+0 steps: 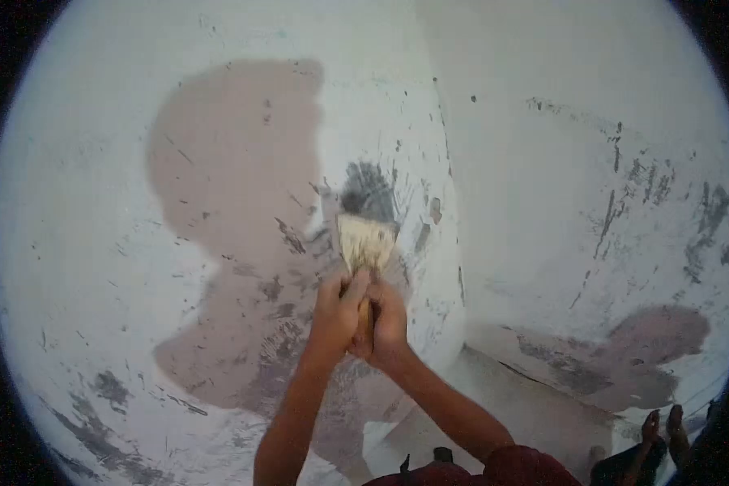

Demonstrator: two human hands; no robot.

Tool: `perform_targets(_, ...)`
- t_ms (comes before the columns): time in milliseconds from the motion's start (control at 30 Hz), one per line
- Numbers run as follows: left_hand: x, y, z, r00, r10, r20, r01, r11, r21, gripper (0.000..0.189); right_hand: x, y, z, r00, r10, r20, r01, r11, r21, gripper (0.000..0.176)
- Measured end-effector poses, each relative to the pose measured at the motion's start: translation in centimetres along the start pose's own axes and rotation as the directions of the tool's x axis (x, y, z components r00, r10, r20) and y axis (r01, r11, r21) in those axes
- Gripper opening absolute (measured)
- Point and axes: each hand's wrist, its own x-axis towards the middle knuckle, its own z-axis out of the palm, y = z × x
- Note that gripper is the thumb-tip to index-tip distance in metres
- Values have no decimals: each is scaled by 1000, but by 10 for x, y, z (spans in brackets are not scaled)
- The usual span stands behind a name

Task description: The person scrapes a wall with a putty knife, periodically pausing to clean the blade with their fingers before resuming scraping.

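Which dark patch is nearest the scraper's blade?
The patch just above the blade; the others, mostly lower left or on the right wall, lie farther off.

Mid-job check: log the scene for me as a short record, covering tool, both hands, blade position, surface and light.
tool: scraper, wide pale blade up, handle down
left hand: closed on the scraper
right hand: closed on the scraper, beside the left hand
blade position: at the wall, just below a dark patch; firm contact cannot be confirmed
surface: whitish, with scattered dark marks
right side: second wall, also marked, meeting the first at a corner
light: large shadow left of the scraper
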Motion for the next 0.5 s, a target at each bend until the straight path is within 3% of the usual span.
perform_targets(33,16,13,-2,991,136,6,-136,989,54,34,9,-19,21,997,62,41,-69,980,187,30)
perform_targets(100,31,59,-3,985,168,-51,-150,957,247,35,32,-42,51,996,-13,86,-20,931,365,26)
perform_targets(133,45,70,0,979,169,-114,-145,971,192,33,45,-51,58,996,-13,89,-21,931,364,26)
perform_targets(200,71,88,2,969,170,-178,-147,980,135,31,69,-67,69,961,5,276,-121,906,405,22)
perform_targets(233,86,91,-1,974,143,-174,-128,987,94,30,78,-73,75,960,5,279,-123,906,405,22)
perform_targets(333,121,99,-8,979,139,-146,-128,988,84,28,104,-85,90,999,-31,30,27,992,125,22)
perform_targets(500,140,101,-1,959,247,-137,-213,951,225,26,94,-107,94,998,-57,14,56,994,92,24)
